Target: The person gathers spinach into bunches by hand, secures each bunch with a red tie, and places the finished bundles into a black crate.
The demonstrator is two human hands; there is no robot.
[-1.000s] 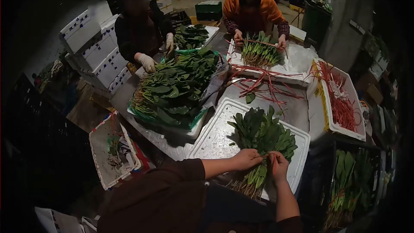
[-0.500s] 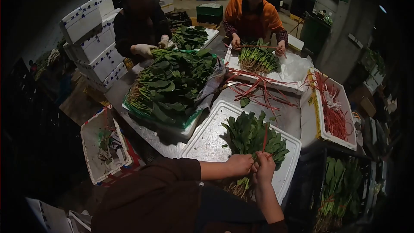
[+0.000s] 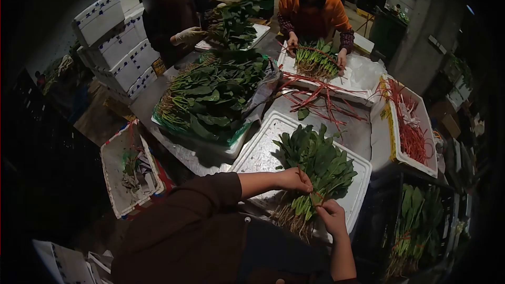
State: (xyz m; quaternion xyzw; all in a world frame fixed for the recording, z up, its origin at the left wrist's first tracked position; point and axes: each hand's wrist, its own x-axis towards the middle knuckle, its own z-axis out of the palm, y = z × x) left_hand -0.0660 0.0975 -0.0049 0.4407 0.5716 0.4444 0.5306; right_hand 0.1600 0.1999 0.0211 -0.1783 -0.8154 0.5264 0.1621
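Observation:
A bunch of leafy greens (image 3: 318,160) lies on a white foam lid (image 3: 263,139), its leaves away from me and its roots towards me. At the left side of its stems is my left hand (image 3: 295,180), closed with fingertips pinched on a red tie (image 3: 300,172). On the right, my right hand (image 3: 332,215) is also closed, its fingertips pinched at the stems where the tie crosses. How far the tie goes round the bunch is partly hidden by my fingers.
A big pile of greens (image 3: 210,97) stands at the left. Red ties (image 3: 326,102) lie beyond the lid; more fill a foam box (image 3: 413,131) at the right. Two co-workers (image 3: 315,10) handle greens across the table. A crate (image 3: 444,221) holds tied bunches.
My hands have moved apart, uncovering stems and roots; the tie no longer sticks up above them. The left co-worker has lifted a bunch from the pile towards the back tray.

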